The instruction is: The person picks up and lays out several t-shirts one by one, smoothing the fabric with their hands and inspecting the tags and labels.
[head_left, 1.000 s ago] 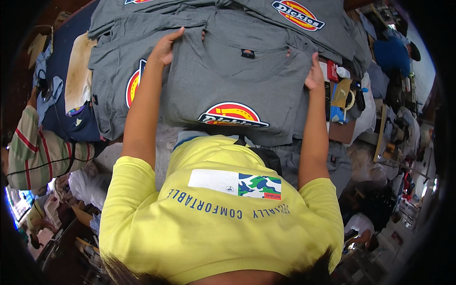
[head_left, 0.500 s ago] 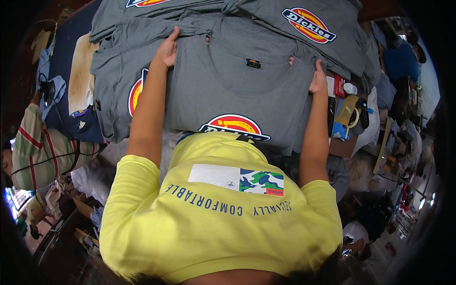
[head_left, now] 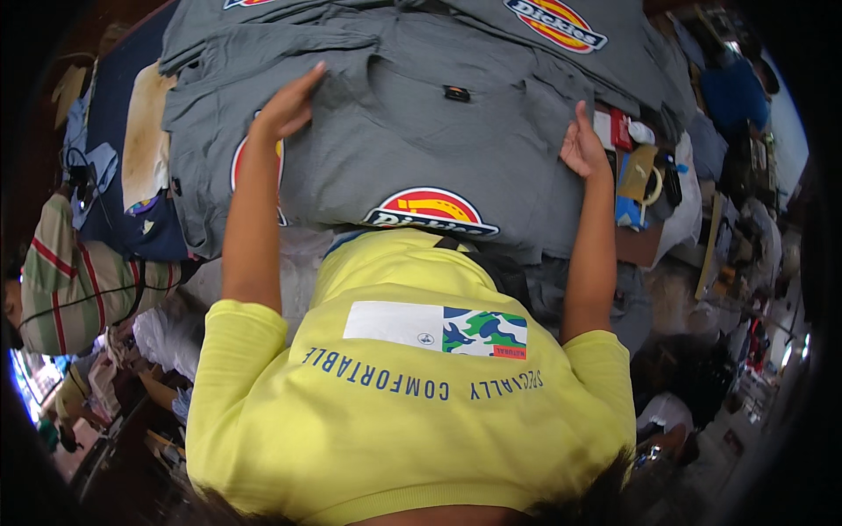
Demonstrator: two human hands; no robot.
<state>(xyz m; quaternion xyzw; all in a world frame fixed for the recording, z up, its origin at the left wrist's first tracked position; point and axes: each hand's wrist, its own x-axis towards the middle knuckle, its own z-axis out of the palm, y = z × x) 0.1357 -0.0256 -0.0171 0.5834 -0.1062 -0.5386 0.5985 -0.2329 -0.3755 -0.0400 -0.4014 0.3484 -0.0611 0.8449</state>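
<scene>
Grey shirt (head_left: 456, 145) lies spread before yellow top (head_left: 421, 438)

At the shirt's left side, the left hand (head_left: 288, 103) is wide, with straight fingers, and holds nothing. At its right edge, the right hand (head_left: 585, 149) has loosely bent fingers, nothing gripped; whether it touches fabric, I cannot tell. Beyond the shirt are other grey garments (head_left: 631, 70).

Grey tee (head_left: 438, 158) w/ red-yel. logo (head_left: 430, 207) — laid flat, lightly wrinkled
</scene>
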